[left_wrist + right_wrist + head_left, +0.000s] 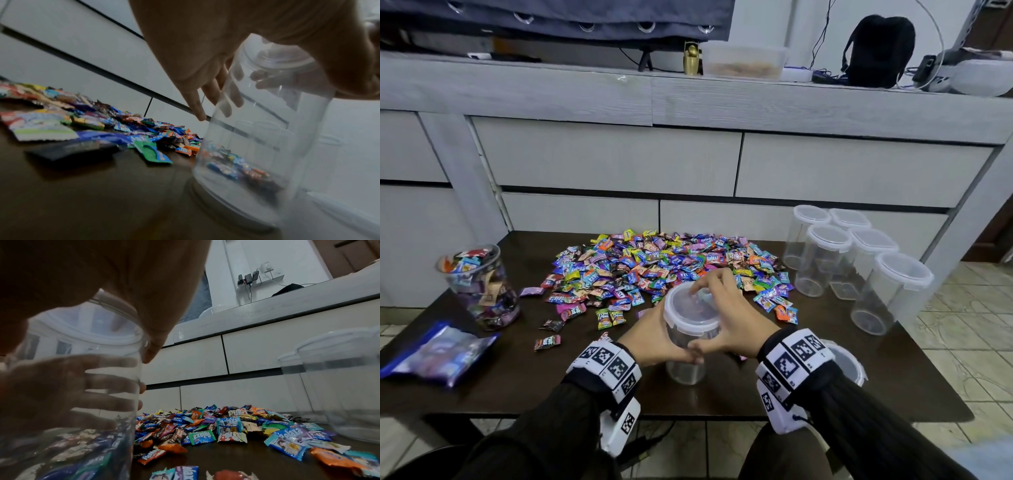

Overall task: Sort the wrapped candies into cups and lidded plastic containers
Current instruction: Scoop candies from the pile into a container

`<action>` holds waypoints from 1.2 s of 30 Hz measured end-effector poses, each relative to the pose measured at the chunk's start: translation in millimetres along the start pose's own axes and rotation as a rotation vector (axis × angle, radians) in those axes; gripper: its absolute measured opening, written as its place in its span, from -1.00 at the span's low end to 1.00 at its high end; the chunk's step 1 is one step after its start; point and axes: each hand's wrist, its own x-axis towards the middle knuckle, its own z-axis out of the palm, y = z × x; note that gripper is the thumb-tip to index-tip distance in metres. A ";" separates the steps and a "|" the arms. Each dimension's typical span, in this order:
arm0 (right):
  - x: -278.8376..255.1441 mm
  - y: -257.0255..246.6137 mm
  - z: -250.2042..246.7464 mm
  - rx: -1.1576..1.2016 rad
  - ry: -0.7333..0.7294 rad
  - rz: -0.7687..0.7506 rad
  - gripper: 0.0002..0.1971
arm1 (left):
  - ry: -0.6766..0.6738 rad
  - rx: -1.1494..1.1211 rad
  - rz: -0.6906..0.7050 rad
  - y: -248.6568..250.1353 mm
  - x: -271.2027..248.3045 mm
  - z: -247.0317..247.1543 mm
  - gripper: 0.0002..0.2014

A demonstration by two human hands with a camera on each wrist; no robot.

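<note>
This looks like a lived-in room of a home: a low dark tabletop (739, 397) stands on a tiled floor (962, 329) against a long pale cabinet with drawers (606, 161). On the cabinet's top sit a black backpack (878, 51), a plastic food box (744, 61) and trailing cables (chargers are plugged into a wall socket (248, 278)). A dark curtain with eyelets (558, 17) hangs above.

The blue bag (438, 353) is blurry. The jar (257, 138) looks smeared. The cup (846, 363) hides partly behind the right wrist.
</note>
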 end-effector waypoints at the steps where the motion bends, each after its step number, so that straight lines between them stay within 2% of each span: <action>1: 0.3 2.1 -0.3 -0.007 -0.008 -0.001 -0.20 | 0.013 -0.018 -0.001 -1.1 -0.9 1.0 0.01; 4: 1.0 8.9 -6.3 0.107 -0.007 0.046 -0.13 | 0.027 -0.006 0.012 -1.8 -3.0 2.4 0.01; 5: 1.6 9.3 -9.3 0.177 -0.004 0.103 -0.18 | 0.028 0.014 0.020 -0.4 -3.7 2.7 0.01; 6: 2.9 8.2 -11.6 0.240 0.003 0.161 -0.30 | 0.026 0.042 0.035 1.5 -4.0 2.8 0.02; 8: 8.5 9.2 -14.7 0.278 0.040 0.251 -0.68 | 0.019 0.128 0.086 5.5 -3.0 4.1 0.03; 9: 11.6 10.6 -16.5 0.238 0.064 0.276 -0.73 | 0.018 0.184 0.109 7.0 -2.0 4.9 0.03; 12: 16.8 14.8 -18.3 0.126 0.039 0.355 -0.56 | 0.016 0.264 0.127 8.7 0.3 6.0 0.05; 16: 17.3 20.7 -10.6 0.114 0.044 0.442 -0.50 | 0.003 0.278 0.134 8.0 1.7 9.3 -0.01; 22: 25.1 25.2 5.3 0.147 0.144 0.562 -0.59 | 0.031 0.183 0.136 4.7 0.5 12.7 -0.03; 25: 26.7 24.6 4.1 0.134 0.267 0.517 -0.57 | 0.044 0.178 0.146 1.9 -0.2 12.9 -0.03; 27: 26.4 25.1 2.5 0.115 0.298 0.485 -0.62 | 0.055 0.183 0.151 -0.3 -0.7 14.1 -0.02; 29: 26.7 28.5 0.3 0.119 0.279 0.512 -0.65 | 0.072 0.195 0.154 -1.8 -0.2 16.9 -0.01; 33: 25.3 38.2 -2.2 0.115 0.141 0.667 -0.38 | 0.160 0.240 0.111 -2.4 4.4 24.9 0.01; 36: 23.6 43.4 1.7 0.117 0.133 0.728 -0.32 | 0.177 0.295 0.075 -0.6 4.9 29.0 0.07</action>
